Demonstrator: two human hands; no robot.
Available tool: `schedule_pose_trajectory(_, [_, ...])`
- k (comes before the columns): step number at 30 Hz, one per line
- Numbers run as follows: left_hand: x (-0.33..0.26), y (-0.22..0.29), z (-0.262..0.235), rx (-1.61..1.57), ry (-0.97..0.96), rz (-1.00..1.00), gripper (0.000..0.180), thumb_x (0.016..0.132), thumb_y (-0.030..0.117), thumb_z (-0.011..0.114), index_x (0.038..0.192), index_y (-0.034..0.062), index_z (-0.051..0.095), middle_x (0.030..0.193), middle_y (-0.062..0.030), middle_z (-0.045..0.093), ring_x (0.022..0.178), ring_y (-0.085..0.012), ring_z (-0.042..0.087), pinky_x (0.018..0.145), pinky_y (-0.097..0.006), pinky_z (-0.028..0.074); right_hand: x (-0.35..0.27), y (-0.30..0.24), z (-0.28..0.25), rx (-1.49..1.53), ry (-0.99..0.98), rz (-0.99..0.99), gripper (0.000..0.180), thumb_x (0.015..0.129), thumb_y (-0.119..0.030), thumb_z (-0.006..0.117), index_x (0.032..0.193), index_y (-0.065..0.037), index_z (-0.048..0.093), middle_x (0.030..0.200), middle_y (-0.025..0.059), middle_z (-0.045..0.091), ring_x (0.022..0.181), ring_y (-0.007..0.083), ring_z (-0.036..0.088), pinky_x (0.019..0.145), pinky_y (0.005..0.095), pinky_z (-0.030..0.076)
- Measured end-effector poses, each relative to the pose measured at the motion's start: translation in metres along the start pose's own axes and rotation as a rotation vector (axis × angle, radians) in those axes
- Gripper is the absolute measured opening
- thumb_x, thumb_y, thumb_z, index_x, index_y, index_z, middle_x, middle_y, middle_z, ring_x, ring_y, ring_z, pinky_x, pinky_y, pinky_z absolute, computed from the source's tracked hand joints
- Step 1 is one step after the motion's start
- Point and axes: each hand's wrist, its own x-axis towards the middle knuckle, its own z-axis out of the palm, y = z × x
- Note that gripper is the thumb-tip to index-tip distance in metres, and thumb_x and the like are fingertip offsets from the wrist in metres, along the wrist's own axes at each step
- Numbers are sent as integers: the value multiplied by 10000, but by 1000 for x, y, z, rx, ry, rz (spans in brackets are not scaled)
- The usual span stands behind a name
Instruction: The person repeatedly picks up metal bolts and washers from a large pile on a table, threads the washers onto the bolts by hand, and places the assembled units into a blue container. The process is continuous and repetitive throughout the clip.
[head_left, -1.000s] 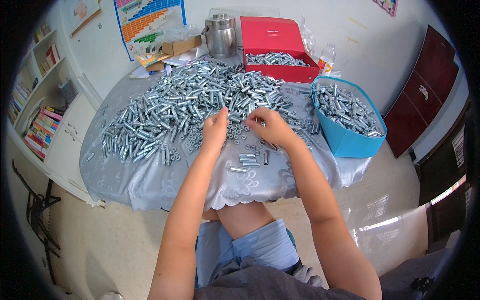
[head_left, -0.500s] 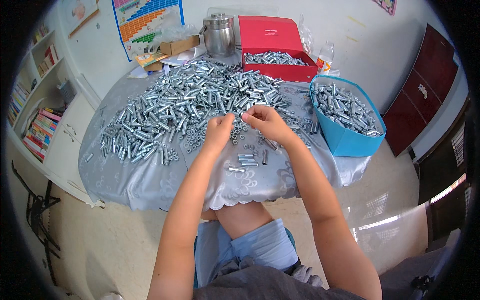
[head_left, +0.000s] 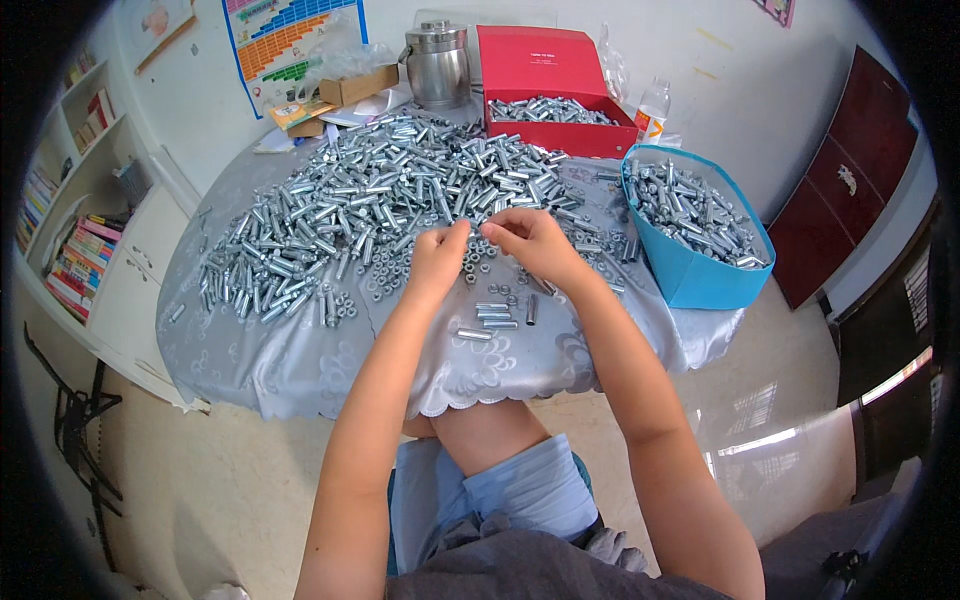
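Above the near edge of a large heap of shiny metal sleeves (head_left: 400,180), my two hands are raised close together. My left hand (head_left: 440,262) is closed, thumb against the curled fingers; what it holds is hidden. Beside it, my right hand (head_left: 537,246) is closed in a pinch with its fingertips toward the left thumb, and anything between them is too small to make out. Small metal nuts (head_left: 392,270) lie scattered below and around the hands. Nearer me, several loose sleeves (head_left: 497,323) rest on the grey tablecloth (head_left: 300,365).
A blue fabric bin (head_left: 715,285) full of metal pieces stands at the table's right edge. Behind the heap are an open red box (head_left: 565,138) with more pieces, a steel canister (head_left: 438,68), a plastic bottle (head_left: 653,112) and a cardboard box (head_left: 358,86). A bookshelf (head_left: 100,240) stands left.
The right fingertips have drawn together near the left thumb; a small silvery glint seen at them earlier no longer shows. Both arms stay in nearly the same place.
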Motion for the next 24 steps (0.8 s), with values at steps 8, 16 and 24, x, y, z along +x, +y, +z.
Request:
schedule_pose_trajectory(8, [-4, 9, -1, -223, -9, -95, 305, 802, 311, 574, 599, 122, 448, 509, 63, 366, 384, -35, 296, 366, -216, 229, -2, -11, 0, -12, 103, -84, 197, 806, -181, 637, 861, 8, 628, 711, 5, 577, 635, 56, 489, 569, 218, 405])
schedule_pose_trajectory(16, [-3, 20, -9, -414, 98, -174, 377, 784, 332, 552, 532, 153, 336, 473, 62, 275, 369, -54, 264, 363, -223, 217, -1, 4, -10, -433, 218, -195, 160, 714, -164, 651, 794, -25, 648, 754, 125, 596, 703, 259, 571, 654, 347, 457])
schedule_pose_trajectory(24, [1, 15, -16, -536, 175, -137, 317, 783, 315, 562, 602, 101, 413, 547, 33, 383, 411, -43, 284, 371, -213, 211, -2, 13, -11, -592, 231, -251, 111, 703, -169, 644, 774, -86, 660, 804, 123, 596, 812, 293, 547, 802, 385, 409])
